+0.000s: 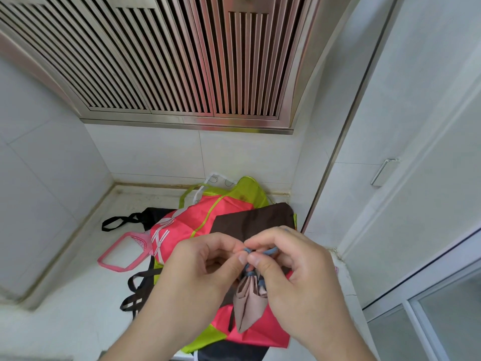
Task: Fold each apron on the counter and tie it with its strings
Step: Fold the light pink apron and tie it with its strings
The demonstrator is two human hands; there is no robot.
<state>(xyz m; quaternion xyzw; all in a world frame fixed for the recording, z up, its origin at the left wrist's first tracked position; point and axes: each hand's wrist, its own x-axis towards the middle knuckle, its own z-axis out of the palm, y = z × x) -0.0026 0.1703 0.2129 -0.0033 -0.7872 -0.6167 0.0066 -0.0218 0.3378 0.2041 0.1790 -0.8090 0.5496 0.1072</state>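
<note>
A folded beige apron hangs between my hands above the pile, bound by blue-grey strings. My left hand pinches one string end at the knot. My right hand pinches the other string and a loop of it over the bundle's top. Beneath lies a heap of unfolded aprons on the white counter: a pink-and-lime apron, a brown apron, a black apron and a pink-strapped apron.
A steel range hood overhangs the counter at head height. White tiled walls close in at the left and back. A white cabinet door with a metal handle stands at the right. Dark straps trail off the pile's left.
</note>
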